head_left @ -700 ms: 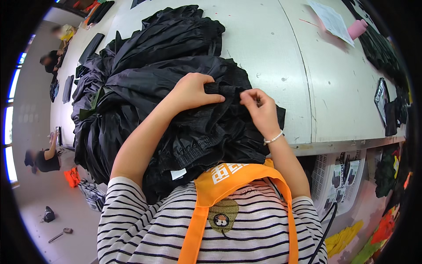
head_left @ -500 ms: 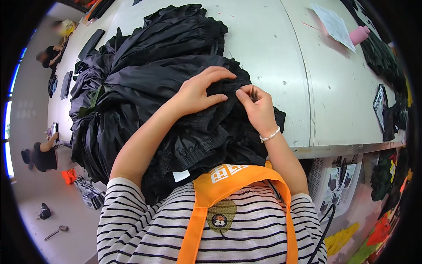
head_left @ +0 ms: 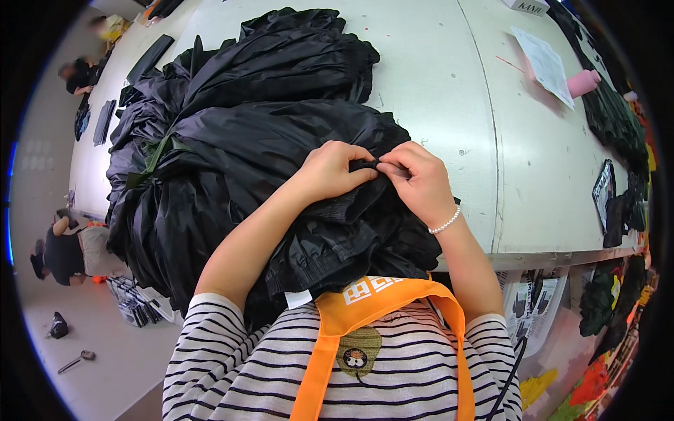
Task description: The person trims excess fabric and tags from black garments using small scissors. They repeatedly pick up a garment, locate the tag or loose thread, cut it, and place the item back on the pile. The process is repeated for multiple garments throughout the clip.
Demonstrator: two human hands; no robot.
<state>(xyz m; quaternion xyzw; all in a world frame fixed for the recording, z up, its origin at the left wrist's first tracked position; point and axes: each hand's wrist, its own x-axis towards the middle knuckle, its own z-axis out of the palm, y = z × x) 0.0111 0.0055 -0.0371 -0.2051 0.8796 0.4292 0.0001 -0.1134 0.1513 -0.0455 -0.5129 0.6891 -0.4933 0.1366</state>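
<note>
Head: black cloth [head_left: 274, 130] seemingly within left hand [head_left: 330, 170] and right hand [head_left: 425, 184]

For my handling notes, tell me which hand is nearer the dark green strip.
Left: the left hand is right of the dark green strip, pinching black fabric; the right hand is farther right.

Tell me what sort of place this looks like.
Probably a garment workshop or sewing room: a big heap of black garments with gathered elastic edges covers part of a long white worktable, and a pink cone, possibly thread, sits by a paper sheet.
</note>
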